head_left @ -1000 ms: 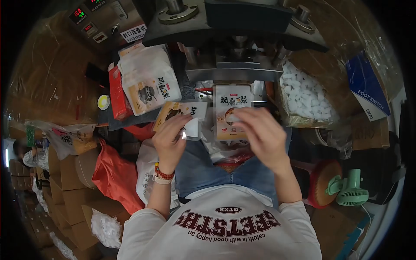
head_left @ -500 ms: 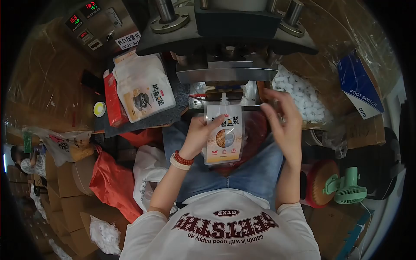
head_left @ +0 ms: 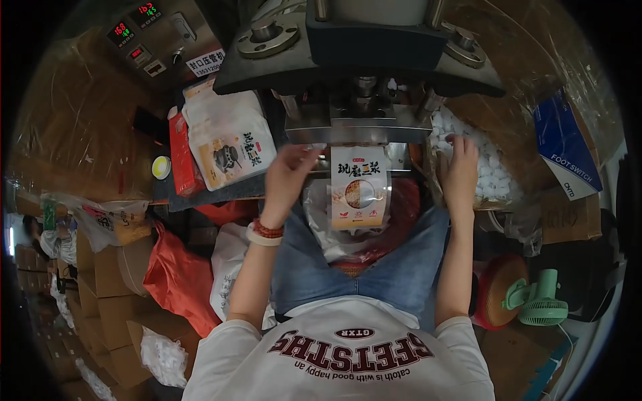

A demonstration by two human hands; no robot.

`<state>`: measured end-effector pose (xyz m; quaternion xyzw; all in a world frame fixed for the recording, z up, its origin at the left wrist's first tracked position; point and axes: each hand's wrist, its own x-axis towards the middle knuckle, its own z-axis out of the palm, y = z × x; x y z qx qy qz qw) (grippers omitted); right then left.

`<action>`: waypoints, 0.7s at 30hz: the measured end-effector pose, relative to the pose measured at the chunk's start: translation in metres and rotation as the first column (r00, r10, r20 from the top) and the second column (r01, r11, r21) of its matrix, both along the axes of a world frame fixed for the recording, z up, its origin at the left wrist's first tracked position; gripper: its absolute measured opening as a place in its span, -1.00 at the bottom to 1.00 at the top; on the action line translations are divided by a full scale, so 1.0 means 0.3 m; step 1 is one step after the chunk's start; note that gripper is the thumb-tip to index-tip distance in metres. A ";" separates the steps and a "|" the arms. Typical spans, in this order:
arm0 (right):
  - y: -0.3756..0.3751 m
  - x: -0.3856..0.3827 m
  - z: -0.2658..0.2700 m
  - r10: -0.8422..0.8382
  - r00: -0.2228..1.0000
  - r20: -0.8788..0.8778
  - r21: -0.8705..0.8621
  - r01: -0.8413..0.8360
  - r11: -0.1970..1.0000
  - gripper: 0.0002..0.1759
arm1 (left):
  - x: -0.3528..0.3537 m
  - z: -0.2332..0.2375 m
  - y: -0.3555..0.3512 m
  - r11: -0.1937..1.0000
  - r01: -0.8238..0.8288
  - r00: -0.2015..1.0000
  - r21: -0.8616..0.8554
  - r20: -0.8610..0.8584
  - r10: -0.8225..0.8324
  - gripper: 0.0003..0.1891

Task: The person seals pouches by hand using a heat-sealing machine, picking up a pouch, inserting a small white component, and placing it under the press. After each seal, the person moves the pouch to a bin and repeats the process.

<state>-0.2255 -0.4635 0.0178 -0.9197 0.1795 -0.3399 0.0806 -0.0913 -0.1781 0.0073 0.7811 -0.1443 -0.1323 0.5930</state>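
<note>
A printed white and orange spout pouch (head_left: 359, 190) hangs at the front of the press, its top edge at the metal press bar (head_left: 361, 134) and its spout out of sight. Neither hand touches the pouch. My left hand (head_left: 287, 177) is to the left of it, fingers apart and pointing toward the press, slightly blurred. Over on the right, my right hand (head_left: 461, 170) is at the edge of a heap of small white plastic spouts (head_left: 491, 170), fingers stretched out and apart. Whether its fingertips touch a spout is hard to see.
At the left, a stack of printed pouches (head_left: 231, 147) lies beside a red box (head_left: 185, 154) on a grey mat. A control box (head_left: 167, 33) with lit digits stands behind. A blue foot-switch box (head_left: 567, 144) and a green fan (head_left: 542, 297) are at the right.
My left hand has let go of the pouch and moved left. The pouch sits higher, its spout now hidden at the press. My right hand has moved right to the spouts.
</note>
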 end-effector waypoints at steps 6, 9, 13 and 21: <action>-0.033 -0.006 0.006 0.016 0.974 -0.224 0.098 0.006 0.995 -0.69 | -0.056 -0.092 0.296 0.693 -0.241 0.633 0.679 0.651 -0.418 -0.31; -0.064 -0.026 0.022 0.033 0.992 -0.120 0.180 -0.011 0.984 -0.66 | -0.113 -0.054 0.332 0.822 -0.197 0.754 0.534 0.619 -0.221 -0.48; 0.010 -0.066 0.100 0.074 0.996 -0.057 0.266 -0.056 0.962 -0.69 | -0.166 0.005 0.262 0.954 -0.237 0.742 0.182 0.668 0.057 -0.58; 0.369 -0.166 0.236 0.702 0.647 0.296 0.167 -0.759 0.629 -0.73 | -0.272 0.100 0.141 0.897 -0.391 0.293 0.207 0.952 -0.092 -0.56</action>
